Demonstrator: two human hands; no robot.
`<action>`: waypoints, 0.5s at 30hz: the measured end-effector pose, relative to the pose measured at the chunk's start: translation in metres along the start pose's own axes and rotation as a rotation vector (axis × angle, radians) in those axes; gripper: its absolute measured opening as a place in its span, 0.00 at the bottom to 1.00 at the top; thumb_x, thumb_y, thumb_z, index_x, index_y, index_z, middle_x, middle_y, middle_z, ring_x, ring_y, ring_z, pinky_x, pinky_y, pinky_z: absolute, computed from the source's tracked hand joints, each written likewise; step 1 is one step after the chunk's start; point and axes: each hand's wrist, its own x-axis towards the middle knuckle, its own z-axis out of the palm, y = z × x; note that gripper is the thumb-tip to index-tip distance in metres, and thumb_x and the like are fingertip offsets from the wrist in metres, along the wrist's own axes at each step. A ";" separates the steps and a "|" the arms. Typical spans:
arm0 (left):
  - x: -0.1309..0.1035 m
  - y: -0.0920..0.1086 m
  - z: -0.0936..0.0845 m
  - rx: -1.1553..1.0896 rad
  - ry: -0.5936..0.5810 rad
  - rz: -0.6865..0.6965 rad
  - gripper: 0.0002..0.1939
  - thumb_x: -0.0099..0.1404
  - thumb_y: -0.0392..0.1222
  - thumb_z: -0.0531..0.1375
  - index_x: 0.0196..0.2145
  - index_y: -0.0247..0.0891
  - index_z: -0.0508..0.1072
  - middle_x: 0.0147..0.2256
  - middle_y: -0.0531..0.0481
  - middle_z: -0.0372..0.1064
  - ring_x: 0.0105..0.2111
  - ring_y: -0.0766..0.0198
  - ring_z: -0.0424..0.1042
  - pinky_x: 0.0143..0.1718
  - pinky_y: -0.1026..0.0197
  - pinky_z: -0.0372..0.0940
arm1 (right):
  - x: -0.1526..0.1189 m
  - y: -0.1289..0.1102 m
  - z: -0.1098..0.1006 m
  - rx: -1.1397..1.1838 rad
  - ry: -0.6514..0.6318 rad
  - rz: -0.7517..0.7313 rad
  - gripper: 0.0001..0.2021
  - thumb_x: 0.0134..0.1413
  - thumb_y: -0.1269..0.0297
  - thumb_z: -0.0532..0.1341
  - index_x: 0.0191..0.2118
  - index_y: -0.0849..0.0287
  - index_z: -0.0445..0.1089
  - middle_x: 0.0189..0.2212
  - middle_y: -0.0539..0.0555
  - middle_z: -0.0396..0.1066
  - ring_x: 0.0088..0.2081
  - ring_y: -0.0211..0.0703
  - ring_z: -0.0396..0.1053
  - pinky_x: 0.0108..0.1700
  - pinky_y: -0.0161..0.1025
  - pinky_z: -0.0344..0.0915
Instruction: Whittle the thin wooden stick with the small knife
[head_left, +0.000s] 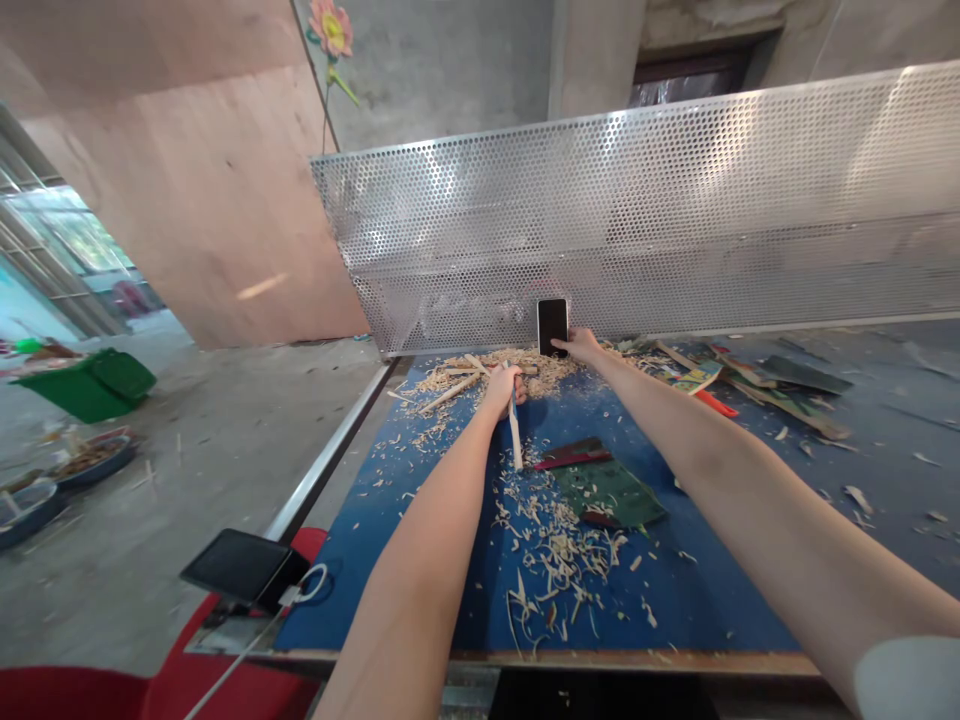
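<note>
My left hand (pixel 504 390) is closed around a pale wooden stick (pixel 516 447) whose lower end points toward me over the blue tabletop (pixel 420 520). My right hand (pixel 580 346) grips the right edge of a smartphone (pixel 553 322), thumb across its lower front. The phone is upright with a dark screen, close in front of a perforated metal sheet (pixel 660 220). Wood shavings (pixel 564 560) are scattered on the table and heaped around both hands. More pale sticks (pixel 450 393) lie left of my left hand. Nearer me rests a green sheet (pixel 619 495) with a dark red strip (pixel 574 458) at its far edge.
Wood scraps and flat pieces (pixel 787 395) lie at the right, beside an orange-red object (pixel 716 403). A black device (pixel 244 565) with a white cable sits at the near left corner, by a red chair (pixel 180 660). A green bin (pixel 86 385) lies on the floor.
</note>
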 end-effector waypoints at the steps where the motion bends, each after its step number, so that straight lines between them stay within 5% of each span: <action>1: -0.001 0.000 0.001 0.014 0.006 0.000 0.16 0.62 0.32 0.66 0.30 0.46 0.60 0.14 0.62 0.53 0.10 0.67 0.51 0.17 0.65 0.42 | -0.001 0.000 0.000 0.003 -0.003 -0.002 0.16 0.58 0.59 0.82 0.47 0.62 0.86 0.44 0.63 0.91 0.51 0.64 0.88 0.57 0.54 0.85; 15: -0.002 0.003 0.000 0.045 -0.008 -0.043 0.18 0.62 0.37 0.67 0.32 0.47 0.57 0.16 0.63 0.53 0.11 0.68 0.52 0.16 0.65 0.42 | -0.006 0.000 0.004 0.015 0.012 0.000 0.22 0.56 0.60 0.84 0.51 0.64 0.84 0.52 0.70 0.89 0.56 0.66 0.86 0.59 0.53 0.82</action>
